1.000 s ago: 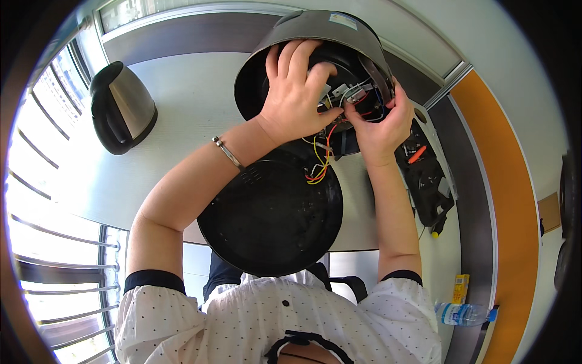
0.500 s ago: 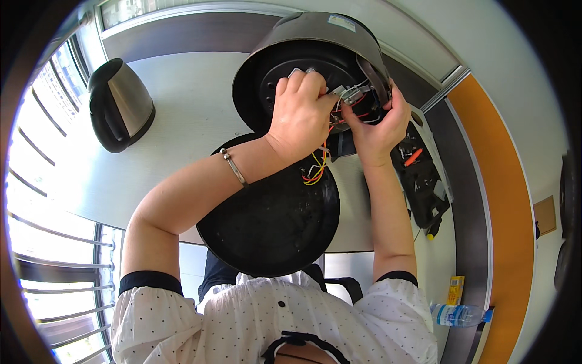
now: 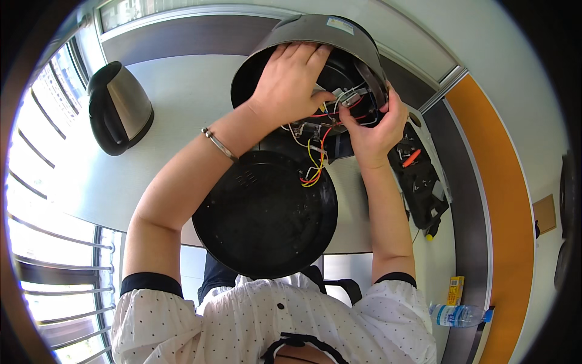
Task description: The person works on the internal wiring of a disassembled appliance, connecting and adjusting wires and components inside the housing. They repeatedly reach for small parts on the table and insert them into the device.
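A round, dark appliance housing (image 3: 357, 45) stands tipped on its side at the far edge of the table, its hollow inside facing me. Inside are a silver metal fitting (image 3: 349, 97) and red, white and yellow wires (image 3: 316, 162). My left hand (image 3: 288, 82) reaches into the housing with fingers stretched toward its upper inner wall; the fingertips are partly hidden and I see nothing held. My right hand (image 3: 379, 127) grips the housing's right rim, thumb inside beside the metal fitting. Nearer to me lies a shallow, round black pan-like part (image 3: 267, 218), with wires hanging over its far edge.
A steel and black electric kettle (image 3: 124, 109) stands at the left of the table (image 3: 176, 82). To the right is an open black tool case (image 3: 418, 188) with an orange-handled tool (image 3: 411, 158). A water bottle (image 3: 461, 315) and a yellow box (image 3: 455, 290) lie at the lower right.
My left hand has moved from beside the metal fitting up and left, its bent fingers now stretched out. My right hand keeps its hold on the rim. More of the wiring shows.
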